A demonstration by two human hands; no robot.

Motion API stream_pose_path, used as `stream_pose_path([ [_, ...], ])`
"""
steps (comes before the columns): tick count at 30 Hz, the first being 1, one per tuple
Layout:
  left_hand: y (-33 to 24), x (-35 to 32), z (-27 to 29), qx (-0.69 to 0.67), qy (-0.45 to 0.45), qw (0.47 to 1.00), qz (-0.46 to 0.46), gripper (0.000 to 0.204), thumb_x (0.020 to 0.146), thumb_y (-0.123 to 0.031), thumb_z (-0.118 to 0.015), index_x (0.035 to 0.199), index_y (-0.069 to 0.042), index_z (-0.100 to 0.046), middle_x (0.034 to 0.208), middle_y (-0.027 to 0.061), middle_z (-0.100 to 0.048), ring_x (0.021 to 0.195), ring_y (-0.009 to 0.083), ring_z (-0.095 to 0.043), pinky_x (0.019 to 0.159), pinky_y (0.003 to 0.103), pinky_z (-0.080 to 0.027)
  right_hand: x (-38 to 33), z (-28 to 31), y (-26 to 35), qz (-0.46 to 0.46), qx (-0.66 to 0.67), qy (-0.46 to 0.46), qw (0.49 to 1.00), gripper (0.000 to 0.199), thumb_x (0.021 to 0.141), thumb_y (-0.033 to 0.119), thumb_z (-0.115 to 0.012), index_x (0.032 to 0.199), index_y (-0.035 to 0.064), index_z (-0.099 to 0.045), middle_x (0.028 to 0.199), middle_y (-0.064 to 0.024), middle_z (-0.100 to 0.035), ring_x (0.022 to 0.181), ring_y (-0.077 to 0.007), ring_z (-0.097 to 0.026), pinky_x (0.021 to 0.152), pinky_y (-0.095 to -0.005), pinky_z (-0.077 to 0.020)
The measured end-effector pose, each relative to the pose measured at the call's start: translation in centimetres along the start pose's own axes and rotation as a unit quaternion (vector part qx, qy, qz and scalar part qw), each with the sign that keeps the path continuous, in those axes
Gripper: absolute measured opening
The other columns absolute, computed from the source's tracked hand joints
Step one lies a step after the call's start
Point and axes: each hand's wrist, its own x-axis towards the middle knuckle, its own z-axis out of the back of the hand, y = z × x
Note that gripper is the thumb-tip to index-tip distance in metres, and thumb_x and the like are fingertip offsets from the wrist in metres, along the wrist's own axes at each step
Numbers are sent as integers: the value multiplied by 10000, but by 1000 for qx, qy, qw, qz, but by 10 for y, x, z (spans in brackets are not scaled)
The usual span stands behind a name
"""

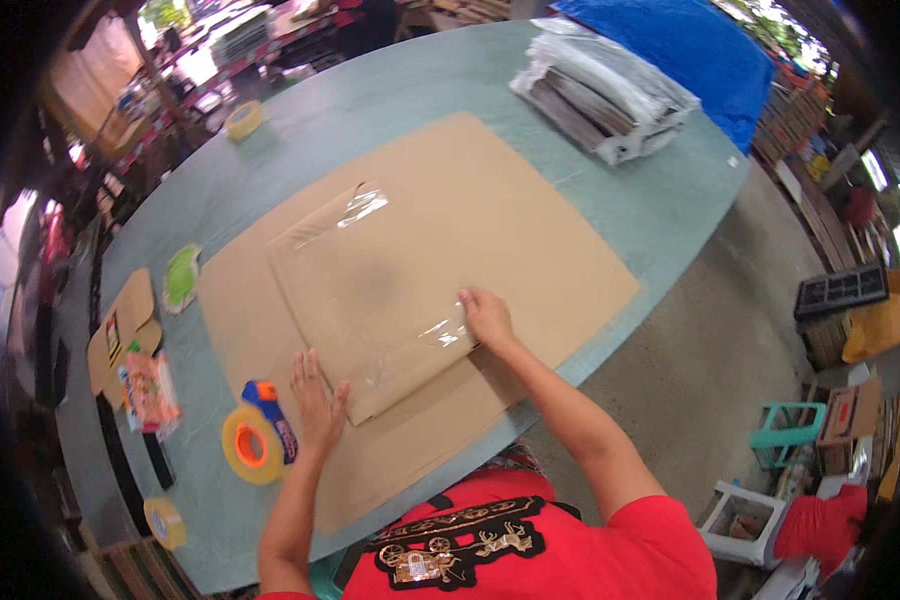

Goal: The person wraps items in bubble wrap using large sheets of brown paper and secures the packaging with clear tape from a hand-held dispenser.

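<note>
From my remote feed, I see the right hand (488,318) with its fingers bent at the near right corner of a flat brown package (375,285); whether they pinch it or only press, I can't tell. The left hand (318,405) is spread and grips nothing, lying flat with its thumb against the package's left edge.

The package is smooth, matt, roughly rectangular kraft paper or thin card, with glossy, wrinkled clear tape (442,332) catching light. It lies on a larger plain brown sheet (540,230), so alike in colour that I lose its far right edge; its contents are hidden.

Just left of the left hand is a blue and orange tape dispenser (272,412) with a round yellowish roll. Farther left are a crinkled pink packet (150,392) and a cut cardboard piece (116,330). The pale green table (450,75) carries a bundle (610,95) in creased clear plastic, its contents unclear, beside a blue tarp (695,50).

The left forearm rises steeply from the lower edge; the right slants inward from a red sleeve. Dark fisheye rims cut off the surroundings.
</note>
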Motion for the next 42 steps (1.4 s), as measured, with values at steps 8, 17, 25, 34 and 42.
stream_pose_path([
  [8,8,46,-29,-678,-139,615,379,539,854,-349,-455,1224,28,-351,1209,164,-412,1078,235,-439,917,329,-363,-28,19,9,-93,-6,20,995,376,851,328,-417,741,-1,-560,699,-215,-563,687,-379,-552,624,-438,-419],
  [17,-43,116,61,-661,117,705,228,353,811,-258,-519,995,41,-556,993,93,-560,926,152,-514,775,304,-435,-101,39,4,-92,-121,237,959,408,852,315,-374,780,-30,-580,767,-264,-563,757,-384,-559,657,-454,-435],
  [25,-169,100,-3,-146,286,920,-224,660,766,-429,-582,1242,-14,-391,1242,231,-374,1144,352,-378,936,398,-335,-66,201,-25,-270,541,66,794,587,785,430,-553,1135,-36,-478,1047,-153,-564,915,-238,-574,772,-365,-472],
  [34,-194,73,-135,-202,243,946,69,645,753,-335,-616,1195,72,-382,1042,263,-430,972,344,-464,841,410,-392,-94,208,-117,-312,500,-39,807,485,694,179,-702,1044,-93,-505,947,-168,-595,782,-231,-607,723,-338,-484],
  [42,-437,177,-170,-293,207,808,-467,385,825,-163,-550,1194,-84,-478,983,104,-583,890,161,-546,762,292,-444,-67,311,-248,-341,556,-218,726,511,746,145,-651,1105,-133,-417,1001,-218,-559,875,-290,-587,747,-382,-486],
])
